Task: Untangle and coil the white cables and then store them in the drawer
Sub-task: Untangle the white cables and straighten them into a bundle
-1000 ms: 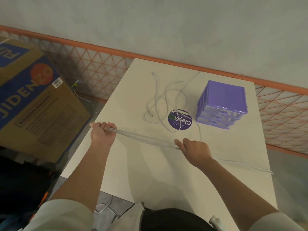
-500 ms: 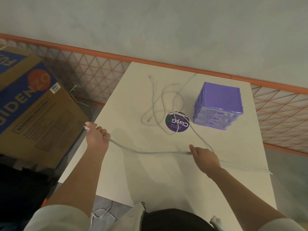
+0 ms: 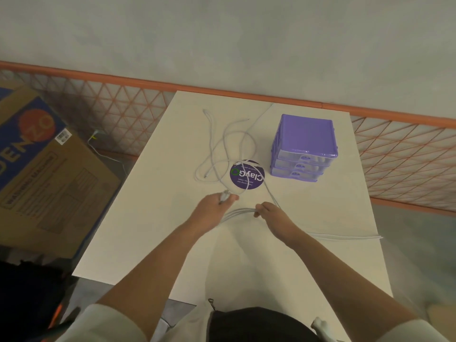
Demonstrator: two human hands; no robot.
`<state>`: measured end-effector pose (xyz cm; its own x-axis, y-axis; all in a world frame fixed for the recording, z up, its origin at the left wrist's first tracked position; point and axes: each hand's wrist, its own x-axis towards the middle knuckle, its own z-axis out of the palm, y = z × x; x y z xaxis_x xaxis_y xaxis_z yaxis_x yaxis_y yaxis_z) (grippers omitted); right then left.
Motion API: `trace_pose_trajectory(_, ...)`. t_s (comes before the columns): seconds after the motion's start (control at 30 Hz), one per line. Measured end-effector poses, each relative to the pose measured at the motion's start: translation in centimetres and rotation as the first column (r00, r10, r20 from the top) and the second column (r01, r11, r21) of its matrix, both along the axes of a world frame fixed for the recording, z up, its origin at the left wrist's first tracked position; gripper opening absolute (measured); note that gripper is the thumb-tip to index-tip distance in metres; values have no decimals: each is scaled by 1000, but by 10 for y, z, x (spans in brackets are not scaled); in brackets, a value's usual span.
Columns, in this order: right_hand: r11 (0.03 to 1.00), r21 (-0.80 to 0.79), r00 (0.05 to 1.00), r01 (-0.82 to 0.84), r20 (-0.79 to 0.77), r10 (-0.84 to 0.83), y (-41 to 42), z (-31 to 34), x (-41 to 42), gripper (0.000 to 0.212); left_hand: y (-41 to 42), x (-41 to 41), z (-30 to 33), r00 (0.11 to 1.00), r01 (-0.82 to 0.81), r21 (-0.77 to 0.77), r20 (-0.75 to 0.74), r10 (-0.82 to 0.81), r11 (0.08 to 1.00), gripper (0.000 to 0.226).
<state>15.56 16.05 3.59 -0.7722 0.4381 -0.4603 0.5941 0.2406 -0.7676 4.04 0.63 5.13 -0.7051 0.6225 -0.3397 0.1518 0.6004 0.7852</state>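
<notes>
White cables (image 3: 228, 154) lie in a loose tangle on the far middle of the white table (image 3: 153, 223), loops crossing one another and running over a round purple sticker (image 3: 247, 174) marked ClayGO. One strand leads back toward the table's far edge; another runs from the tangle toward the near right and ends by the right edge of the table.

Largest thing off the table — a brown cardboard box (image 3: 49, 169) with blue and orange print, on the floor to the left. An orange mesh fence (image 3: 404, 156) stands behind table and box, a pale wall above it.

Purple drawer unit (image 3: 304, 148), three drawers with clear fronts, all closed, sits at the far right of the table, just beside the sticker.

Left hand (image 3: 213, 206) — fingers curled round a cable end, the white plug poking out above the knuckles, near the sticker's near edge. Right hand (image 3: 270, 213), just beside it, has fingertips pinched on a bundle of several strands that bow in a short arc between the two hands. Both hands over the table's middle, forearms bare
</notes>
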Motion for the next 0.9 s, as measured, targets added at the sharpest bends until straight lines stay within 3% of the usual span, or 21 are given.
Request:
trace_pose_trajectory(0.1,999,-50,999,6,-35,-8,0,1,4,32,11,13,-7,989,149,-99,-9,-151,984,51)
trace_pose_trajectory(0.17,996,-92,998,19,-55,-25,1,0,7,33,15,19,-9,977,203,-182,-28,-212,962,50)
trace_pose_trajectory(0.4,984,-176,996,11,-86,-26,8,-7,19,35,28,32,-14,953,170,-315,-188,-236,934,38)
trace_pose_trajectory(0.6,997,-66,998,-46,-35,44,31,-9,34,37,26,35,-15,974,96,-245,-179,-143,965,25)
trace_pose_trajectory(0.77,977,70,974,-202,122,193,58,-13,48,30,26,39,-15,996,16,-228,-86,-36,973,21)
trace_pose_trajectory(0.9,912,193,923,-361,217,319,71,-16,52,32,29,47,-16,994,-12,-283,-105,-18,959,28)
